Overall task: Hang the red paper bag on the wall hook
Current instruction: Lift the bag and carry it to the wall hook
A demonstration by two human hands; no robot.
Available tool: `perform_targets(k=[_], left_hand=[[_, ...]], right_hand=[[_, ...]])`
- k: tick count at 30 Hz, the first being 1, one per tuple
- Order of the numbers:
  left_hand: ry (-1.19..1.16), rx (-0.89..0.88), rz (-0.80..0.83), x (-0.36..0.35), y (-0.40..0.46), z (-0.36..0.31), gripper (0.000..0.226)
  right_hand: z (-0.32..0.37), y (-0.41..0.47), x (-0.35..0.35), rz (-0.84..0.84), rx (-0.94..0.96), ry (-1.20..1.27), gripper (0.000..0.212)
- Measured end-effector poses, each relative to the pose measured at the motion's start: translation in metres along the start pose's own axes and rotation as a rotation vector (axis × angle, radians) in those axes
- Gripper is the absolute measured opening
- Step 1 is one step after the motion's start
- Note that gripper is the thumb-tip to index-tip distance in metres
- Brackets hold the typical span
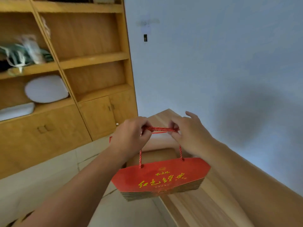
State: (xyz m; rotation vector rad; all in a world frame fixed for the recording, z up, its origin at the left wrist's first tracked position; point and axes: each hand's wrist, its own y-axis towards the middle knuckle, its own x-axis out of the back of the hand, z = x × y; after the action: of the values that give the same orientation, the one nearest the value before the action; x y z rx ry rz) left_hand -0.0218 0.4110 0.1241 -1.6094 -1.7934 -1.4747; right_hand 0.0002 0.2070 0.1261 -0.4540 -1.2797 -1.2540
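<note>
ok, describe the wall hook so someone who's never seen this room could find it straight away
Start at the wooden shelf unit on the left and cross its right edge onto the pale wall. High up, just past that edge, sits the wall hook, a small dark mark beneath a blurred whitish fitting. It is the only dark spot on that wall; its shape is too blurred to tell.

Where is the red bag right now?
In the head view, lower centre: the red bag hangs in mid-air by its cord handles, stretched between the left hand and right hand, above the wooden table's near edge.
</note>
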Motion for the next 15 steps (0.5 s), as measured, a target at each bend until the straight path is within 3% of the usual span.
perform_targets(k=[4, 8, 15], left_hand=[[0.107, 0.153, -0.053, 0.039, -0.027, 0.037, 0.015], [0.125, 0.227, -0.143, 0.065, -0.054, 0.065, 0.023], [0.154, 0.314, -0.277, 0.09, -0.089, 0.102, 0.023]], right_hand=[[0.056, 0.012, -0.017, -0.017, 0.132, 0.096, 0.006], [0.093, 0.026, -0.026, 0.043, 0.245, 0.034, 0.02], [0.13, 0.049, -0.073, 0.185, 0.278, 0.246, 0.015]])
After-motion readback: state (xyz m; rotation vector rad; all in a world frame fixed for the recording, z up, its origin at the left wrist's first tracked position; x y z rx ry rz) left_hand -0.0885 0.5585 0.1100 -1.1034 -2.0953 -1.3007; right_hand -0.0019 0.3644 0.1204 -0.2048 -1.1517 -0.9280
